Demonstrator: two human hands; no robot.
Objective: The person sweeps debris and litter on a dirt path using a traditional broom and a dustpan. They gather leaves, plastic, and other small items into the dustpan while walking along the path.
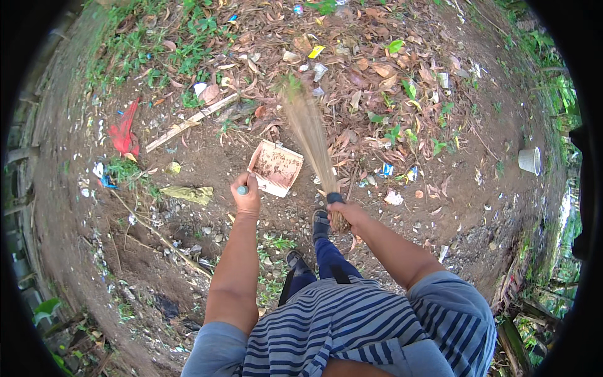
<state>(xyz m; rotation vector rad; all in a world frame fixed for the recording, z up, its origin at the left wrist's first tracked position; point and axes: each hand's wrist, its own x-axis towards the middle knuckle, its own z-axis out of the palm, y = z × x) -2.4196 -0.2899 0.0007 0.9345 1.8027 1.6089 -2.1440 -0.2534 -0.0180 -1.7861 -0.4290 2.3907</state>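
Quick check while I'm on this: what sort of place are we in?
Outdoors, most likely a yard or rough plot. The ground is bare soil with pebbles, dry leaves lie thickly across the far part, and low green weeds grow at the upper left.

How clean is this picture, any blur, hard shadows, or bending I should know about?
In the head view, the broom is motion-blurred toward its far tip; in that same view, the dustpan looks fairly crisp, the light is soft without hard shadows, and the fisheye lens curves everything near the black rim.
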